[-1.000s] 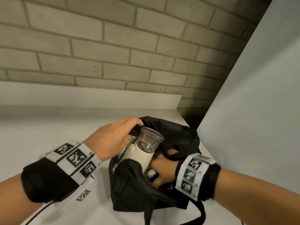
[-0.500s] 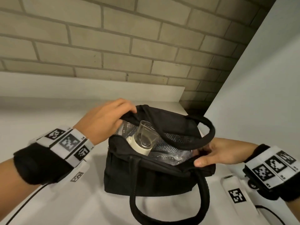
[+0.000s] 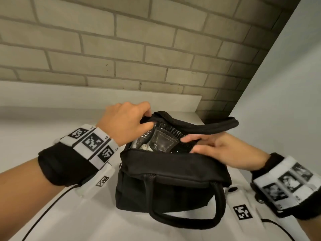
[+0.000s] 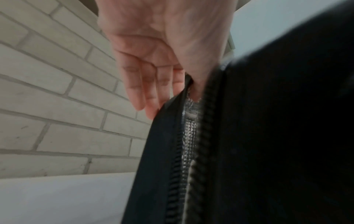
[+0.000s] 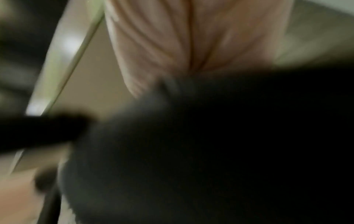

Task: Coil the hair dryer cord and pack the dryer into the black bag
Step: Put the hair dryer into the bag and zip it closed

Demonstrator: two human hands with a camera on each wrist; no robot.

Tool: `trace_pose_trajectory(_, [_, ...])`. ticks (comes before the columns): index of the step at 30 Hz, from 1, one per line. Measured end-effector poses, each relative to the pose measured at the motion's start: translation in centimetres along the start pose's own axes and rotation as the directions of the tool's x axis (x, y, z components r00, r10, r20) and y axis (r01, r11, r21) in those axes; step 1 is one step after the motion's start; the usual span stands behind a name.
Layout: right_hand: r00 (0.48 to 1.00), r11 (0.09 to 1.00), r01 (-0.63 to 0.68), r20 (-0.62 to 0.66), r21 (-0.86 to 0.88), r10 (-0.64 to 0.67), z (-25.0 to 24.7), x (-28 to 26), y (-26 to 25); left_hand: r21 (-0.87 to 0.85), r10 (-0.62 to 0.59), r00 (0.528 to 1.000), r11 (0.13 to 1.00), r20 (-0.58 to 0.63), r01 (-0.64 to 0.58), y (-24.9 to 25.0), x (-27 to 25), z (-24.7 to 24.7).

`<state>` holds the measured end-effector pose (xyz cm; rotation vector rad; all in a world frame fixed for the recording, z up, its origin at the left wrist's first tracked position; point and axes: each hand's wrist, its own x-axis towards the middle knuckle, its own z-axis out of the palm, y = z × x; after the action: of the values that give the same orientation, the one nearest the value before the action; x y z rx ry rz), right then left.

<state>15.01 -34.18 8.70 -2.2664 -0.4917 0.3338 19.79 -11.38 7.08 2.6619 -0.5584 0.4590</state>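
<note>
Head view showed the hair dryer [image 3: 162, 142] sunk inside the black bag [image 3: 166, 173]. My left hand [image 3: 125, 121] pinched the bag's far rim, my right hand [image 3: 224, 150] gripped its right end, so I judged the mouth was being drawn together for zipping.

Dryer [image 3: 159, 142] mostly sunk in bag [image 3: 166, 173]; only clear nozzle and a white sliver show. Cord hidden. Left hand [image 3: 124, 121] fingertips tucked behind bag rim. Right wrist view smeared: right hand [image 5: 191, 37] grip unreadable. Both forearms cut by frame edges.
</note>
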Motion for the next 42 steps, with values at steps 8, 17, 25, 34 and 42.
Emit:
trace_pose_trajectory(8, [0.98, 0.543, 0.105, -0.006, -0.833, -0.199, 4.6, 2.4, 0.0, -0.018, 0.285, 0.958, 0.959, 0.021, -0.284, -0.4, -0.4, -0.3])
trace_pose_trajectory(17, [0.957, 0.949, -0.069, 0.248, -0.307, 0.15, -0.4, 1.3, -0.3, -0.308, 0.207, 0.969, 0.938, 0.134, -0.158, -3.3, -3.1, -1.0])
trace_pose_trajectory(25, [0.996, 0.974, 0.067, 0.045, 0.216, -0.078, -2.3, 0.5, 1.0, -0.354, 0.2, 0.917, 0.933, 0.346, -0.07, -3.6, -4.9, -0.6])
trace_pose_trajectory(34, [0.935, 0.945, 0.129, -0.355, 0.301, -0.015, -0.9, -1.8, 4.1, -0.731, -0.119, 0.973, 0.643, 0.197, 0.226, -4.1, -5.6, 0.3])
trace_pose_trajectory(42, [0.932, 0.543, 0.055, -0.238, 0.838, 0.273, 6.6, -2.5, 9.0, -0.802, -0.382, 0.761, 0.08, 0.524, 0.592, -3.0, -10.0, 7.0])
